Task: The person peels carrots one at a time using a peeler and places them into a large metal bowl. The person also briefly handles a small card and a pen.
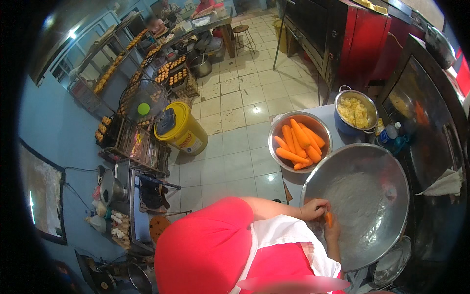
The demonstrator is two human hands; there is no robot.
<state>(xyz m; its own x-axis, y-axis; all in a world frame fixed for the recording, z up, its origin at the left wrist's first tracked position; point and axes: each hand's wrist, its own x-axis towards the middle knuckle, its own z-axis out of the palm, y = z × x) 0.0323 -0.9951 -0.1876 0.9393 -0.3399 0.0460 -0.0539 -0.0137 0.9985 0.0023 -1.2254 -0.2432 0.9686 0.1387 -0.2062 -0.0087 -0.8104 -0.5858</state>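
Observation:
My right hand is closed around a carrot, whose orange end points up between the fingers. Just above it, my left hand is closed on a small dark tool, mostly hidden by the fingers; its kind cannot be told. Both hands are over the near left side of a wide metal basin. A thin layer of what looks like water or wetness shows on its bottom. Beyond the basin, a steel bowl holds several whole orange carrots.
A pot of yellow chunks stands beyond the basin, near a plastic bottle. A dark oven-like cabinet borders the right. Left are a yellow lidded bucket, a fan and trays of baked goods. People sit at a far table.

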